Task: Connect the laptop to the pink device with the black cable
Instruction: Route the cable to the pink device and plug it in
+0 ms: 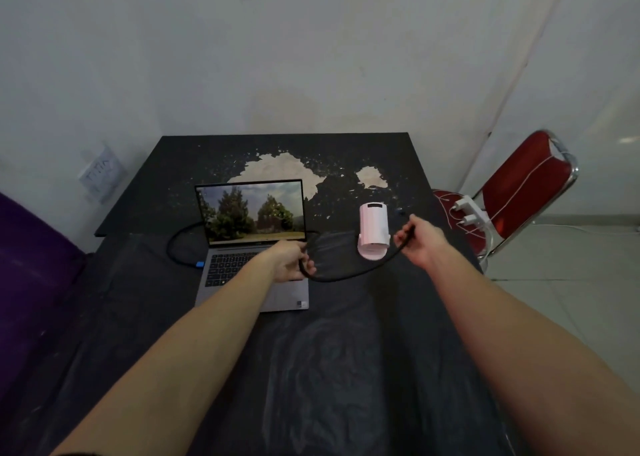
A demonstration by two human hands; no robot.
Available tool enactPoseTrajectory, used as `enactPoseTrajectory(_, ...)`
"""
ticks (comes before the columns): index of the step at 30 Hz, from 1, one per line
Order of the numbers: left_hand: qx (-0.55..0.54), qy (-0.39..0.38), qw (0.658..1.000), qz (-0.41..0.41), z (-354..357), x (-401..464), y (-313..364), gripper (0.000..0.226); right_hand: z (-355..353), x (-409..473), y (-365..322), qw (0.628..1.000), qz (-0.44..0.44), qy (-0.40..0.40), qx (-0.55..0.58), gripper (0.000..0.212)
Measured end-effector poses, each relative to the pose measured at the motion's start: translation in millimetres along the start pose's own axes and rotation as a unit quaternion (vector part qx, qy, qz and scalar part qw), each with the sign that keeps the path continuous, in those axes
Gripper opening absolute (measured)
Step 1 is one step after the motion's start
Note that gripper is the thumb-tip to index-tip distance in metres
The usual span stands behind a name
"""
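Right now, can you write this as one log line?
step: cabling | left hand: holds black cable | right hand: holds cable end beside pink device | laptop: open

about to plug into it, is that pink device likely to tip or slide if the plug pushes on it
Probably tippy: the pink device stands upright, tall on a small rounded foot. It looks like light plastic, so a push may slide it on the dark table cover. Neither the right hand nor the left hand steadies it; both hold the black cable.
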State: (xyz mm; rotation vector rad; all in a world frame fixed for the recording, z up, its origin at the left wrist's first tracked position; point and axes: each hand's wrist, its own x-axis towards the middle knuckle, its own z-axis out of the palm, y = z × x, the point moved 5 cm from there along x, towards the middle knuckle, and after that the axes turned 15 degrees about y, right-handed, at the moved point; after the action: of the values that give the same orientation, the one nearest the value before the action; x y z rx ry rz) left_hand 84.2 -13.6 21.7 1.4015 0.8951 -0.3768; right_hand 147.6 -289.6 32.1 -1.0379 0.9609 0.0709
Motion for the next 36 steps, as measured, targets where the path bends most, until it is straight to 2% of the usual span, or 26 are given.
enactPoseTrajectory(3,0.070,0.007,0.997,0.019,33,14,-7,0.049,-4,14,-32,0.996,-0.050,-0.011,-0.074,0.015)
enactPoseTrajectory(7,0.197,0.022,0.979,0.041,76,29,-11,0.033,-4,41,-48,0.950,-0.149,-0.061,-0.269,0.014)
enactPoseTrajectory(9,0.313,0.057,0.945,0.074,86,44,-11,0.030,-7,60,-41,0.928,-0.154,-0.086,-0.327,0.017)
enactPoseTrajectory(11,0.434,0.095,0.888,0.119,91,62,-7,0.036,-12,79,-31,0.916,-0.158,-0.097,-0.356,0.014)
enactPoseTrajectory(13,0.467,0.124,0.865,0.137,95,77,-4,0.035,-17,97,-22,0.903,-0.190,-0.095,-0.372,0.018)
enactPoseTrajectory(16,0.442,0.132,0.873,0.158,109,89,6,0.028,-18,119,-11,0.899,-0.214,-0.104,-0.367,0.019)
enactPoseTrajectory(20,0.380,0.132,0.901,0.160,130,114,19,0.022,-17,140,-1,0.917,-0.178,-0.115,-0.337,0.021)
enactPoseTrajectory(22,0.346,0.114,0.918,0.154,148,130,24,0.031,-16,149,2,0.926,-0.154,-0.120,-0.323,0.021)
enactPoseTrajectory(25,0.297,0.084,0.941,0.135,178,144,32,0.063,-13,161,12,0.932,-0.132,-0.138,-0.309,0.021)
enactPoseTrajectory(27,0.254,0.066,0.958,0.116,195,154,35,0.074,-11,169,20,0.937,-0.104,-0.153,-0.296,0.023)
enactPoseTrajectory(29,0.246,0.075,0.960,0.106,209,170,37,0.083,-11,179,27,0.939,-0.070,-0.158,-0.297,0.024)
enactPoseTrajectory(32,0.258,0.100,0.953,0.120,219,181,42,0.089,-13,181,33,0.947,-0.046,-0.161,-0.275,0.027)
enactPoseTrajectory(36,0.236,0.099,0.958,0.133,233,191,52,0.085,-12,182,41,0.957,-0.032,-0.173,-0.230,0.023)
